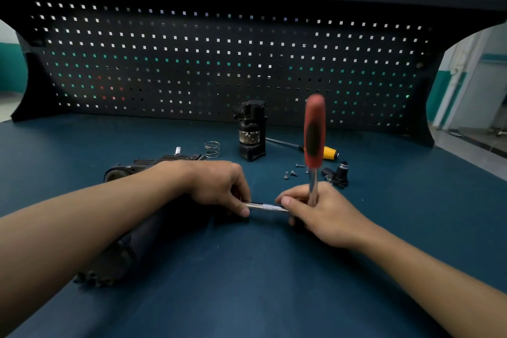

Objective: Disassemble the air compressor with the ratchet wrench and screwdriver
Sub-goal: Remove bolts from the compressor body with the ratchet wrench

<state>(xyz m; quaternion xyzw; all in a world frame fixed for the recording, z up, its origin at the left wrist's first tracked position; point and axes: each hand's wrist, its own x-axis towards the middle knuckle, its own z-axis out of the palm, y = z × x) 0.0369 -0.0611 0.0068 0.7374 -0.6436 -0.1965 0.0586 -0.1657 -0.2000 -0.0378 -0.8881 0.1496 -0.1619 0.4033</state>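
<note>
Currently left hand (219, 186) pinches silver knurled extension bar (270, 207) mid-frame; right hand (315, 214) grips red-handled ratchet wrench (315, 132), handle upright. Dark cylindrical air compressor (123, 250) lies lower left, under forearm. Best: hold bar in line with fastener, swing handle smoothly.

left hand (222, 186) pinches extension bar (267, 206) | right hand (315, 212) grips ratchet wrench (314, 140)

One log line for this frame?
left hand: pinches bar | right hand: grips ratchet, handle up | compressor: lying on bench
</note>
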